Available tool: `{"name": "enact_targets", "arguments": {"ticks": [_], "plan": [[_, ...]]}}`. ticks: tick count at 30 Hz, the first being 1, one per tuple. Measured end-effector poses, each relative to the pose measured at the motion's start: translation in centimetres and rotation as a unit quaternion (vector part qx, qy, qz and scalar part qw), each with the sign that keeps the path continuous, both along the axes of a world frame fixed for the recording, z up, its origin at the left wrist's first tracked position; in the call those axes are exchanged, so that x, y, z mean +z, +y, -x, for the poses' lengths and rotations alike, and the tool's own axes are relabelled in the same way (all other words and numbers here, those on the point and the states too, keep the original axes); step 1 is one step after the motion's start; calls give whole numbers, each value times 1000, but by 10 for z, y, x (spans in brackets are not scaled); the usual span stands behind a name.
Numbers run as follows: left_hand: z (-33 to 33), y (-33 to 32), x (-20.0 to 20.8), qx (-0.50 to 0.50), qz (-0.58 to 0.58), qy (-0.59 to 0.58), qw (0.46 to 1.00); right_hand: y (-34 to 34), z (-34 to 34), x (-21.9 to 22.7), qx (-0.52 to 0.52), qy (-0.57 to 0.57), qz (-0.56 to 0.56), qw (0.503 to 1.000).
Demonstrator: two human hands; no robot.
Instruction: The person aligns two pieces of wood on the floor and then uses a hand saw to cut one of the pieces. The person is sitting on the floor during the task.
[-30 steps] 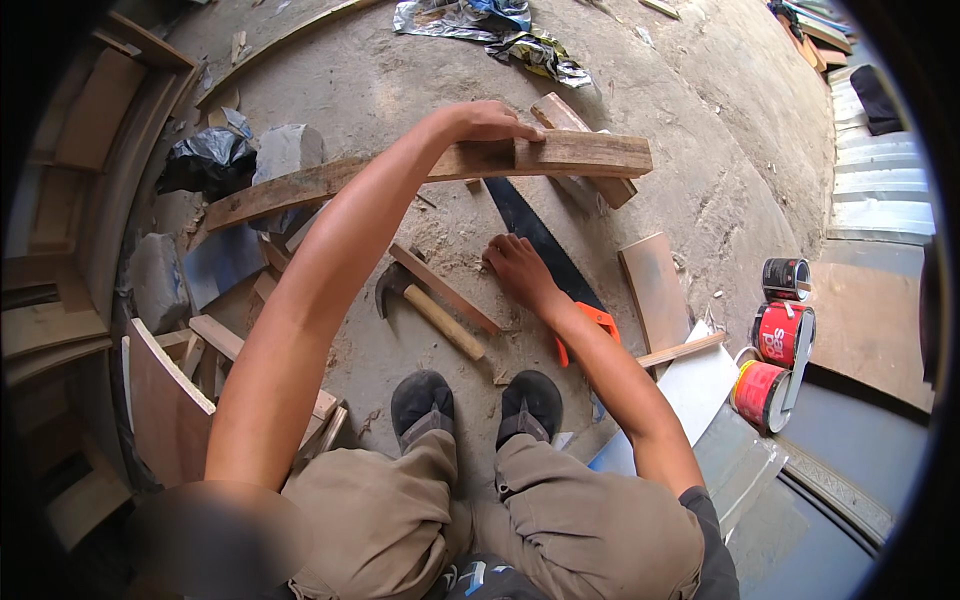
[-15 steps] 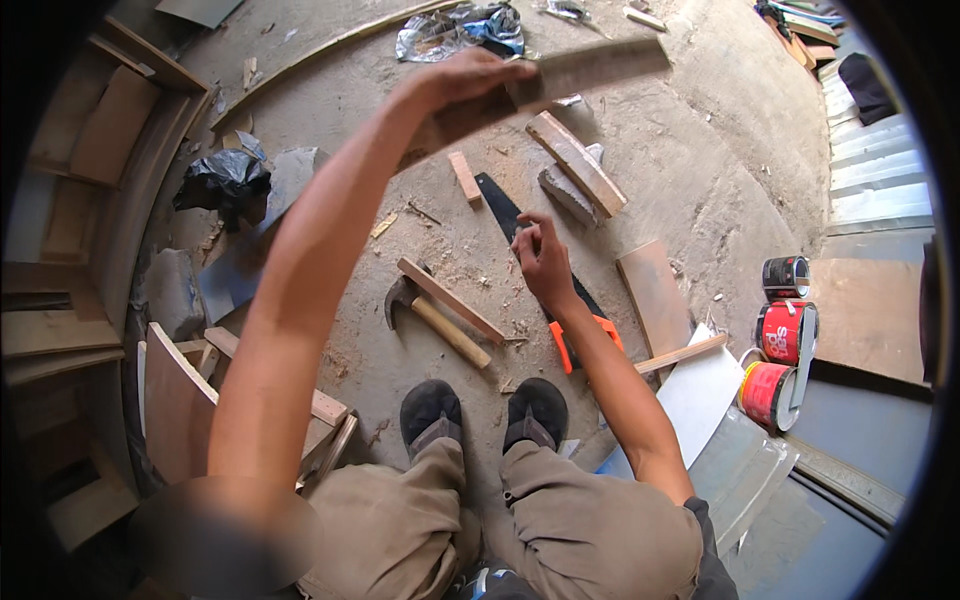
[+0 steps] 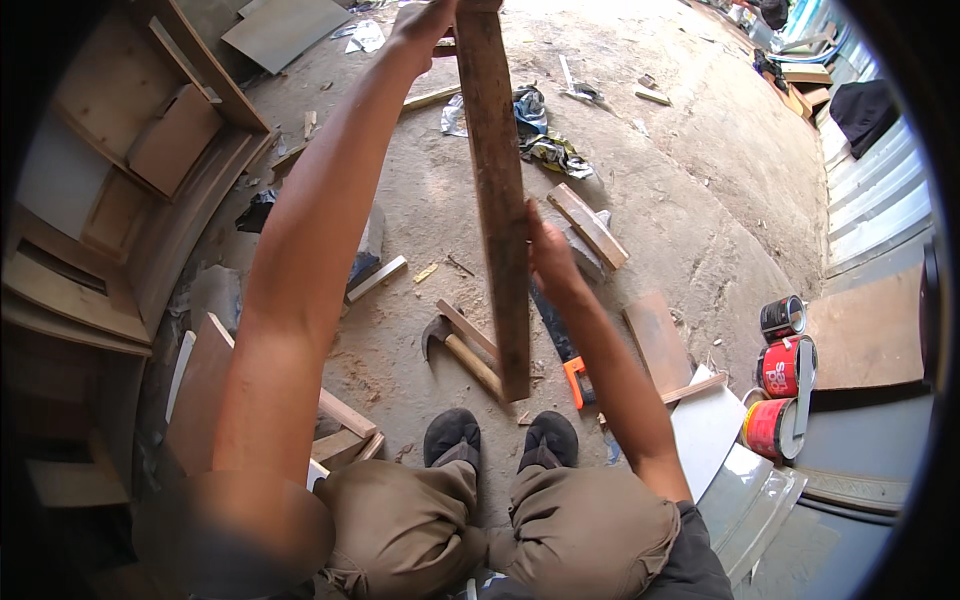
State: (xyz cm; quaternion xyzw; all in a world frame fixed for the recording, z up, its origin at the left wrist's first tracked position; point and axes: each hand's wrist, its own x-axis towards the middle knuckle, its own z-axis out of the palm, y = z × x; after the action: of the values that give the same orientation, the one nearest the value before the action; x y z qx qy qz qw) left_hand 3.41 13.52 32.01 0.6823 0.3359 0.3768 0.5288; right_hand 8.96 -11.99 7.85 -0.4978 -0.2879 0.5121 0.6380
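Note:
A long, dark, weathered wooden plank (image 3: 492, 200) is raised off the ground, one end pointing at my feet and the other at the top edge of the view. My left hand (image 3: 425, 35) is closed round its far part, some fingers hidden. My right hand (image 3: 556, 262) holds the plank's right side about midway, thumb up along the edge, its other fingers mostly out of sight behind the wood. Beneath lie a claw hammer (image 3: 470, 365) with a wooden handle, a thin wood strip (image 3: 466, 328), and a handsaw (image 3: 576, 380) with an orange handle, partly covered by the plank and my right arm.
Wood blocks (image 3: 588, 225) and a flat board (image 3: 657, 340) lie at the right. Paint cans (image 3: 785, 365) stand beside a metal sheet. Wooden cabinet frames (image 3: 190, 150) line the left. Crumpled plastic (image 3: 555, 150) lies farther off; wood offcuts (image 3: 345, 425) sit by my left knee.
The plank has swung from lying crosswise to pointing toward my feet. My right hand, previously over the saw with nothing in it, now grips the plank. The view has tilted up.

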Motion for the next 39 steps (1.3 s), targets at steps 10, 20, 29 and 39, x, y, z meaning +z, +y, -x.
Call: {"name": "enact_targets", "arguments": {"ticks": [10,20,29,39], "plan": [[70,1,-133,178,252,-211,927,-34,-51,44,-16,-561,58,826],[112,-99,-319,288,470,-231,802,-10,-152,23,133,-695,-12,706],[117,-102,-348,244,421,-162,859,-5,-173,-44,99,-726,-30,680],[143,-92,-339,162,454,-59,874,22,-105,-14,76,-745,-76,659]]}}
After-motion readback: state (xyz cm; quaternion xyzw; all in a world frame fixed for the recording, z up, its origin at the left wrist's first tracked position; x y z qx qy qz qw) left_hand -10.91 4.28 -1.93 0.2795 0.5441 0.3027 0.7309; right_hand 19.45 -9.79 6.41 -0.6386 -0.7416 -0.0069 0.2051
